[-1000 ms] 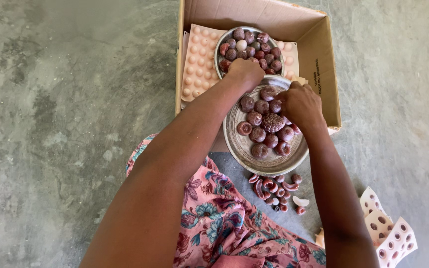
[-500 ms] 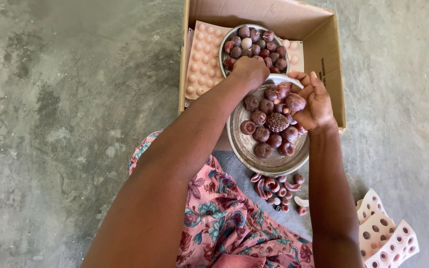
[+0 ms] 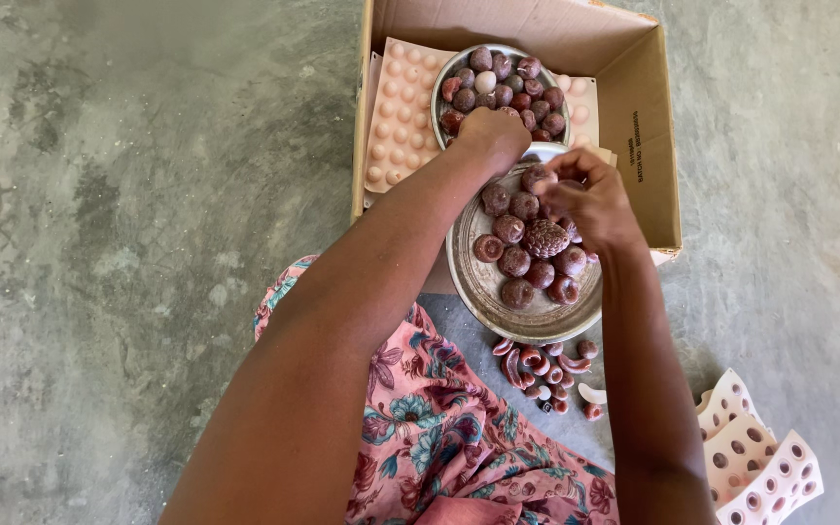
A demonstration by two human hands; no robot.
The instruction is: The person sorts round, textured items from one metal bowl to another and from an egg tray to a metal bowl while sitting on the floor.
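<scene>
I watched from my remote seat as the left hand [image 3: 490,134] lay curled, knuckles up, on the near rim of the small round metal bowl [image 3: 449,76] heaped with dark reddish-brown fruits; whether its fingers gripped a fruit or the rim I could not tell. The right hand [image 3: 585,199] hovered over the far side of the wide round steel plate [image 3: 483,287], its fingertips bunched together around one small dark red fruit [image 3: 537,177] — pinched, not spread. More of those round, rough-skinned fruits [image 3: 527,248] sat clustered on the plate, touching one another. The plate's far edge rested on the open brown cardboard box [image 3: 648,117], which held the bowl and a pale pink dimpled foam tray [image 3: 396,117] beside it. On the grey concrete floor [image 3: 128,243] just in front of the plate lay a small pile of split red peels [image 3: 542,369]. A perforated pink foam tray [image 3: 760,457] lay further right — well apart from the plate.
</scene>
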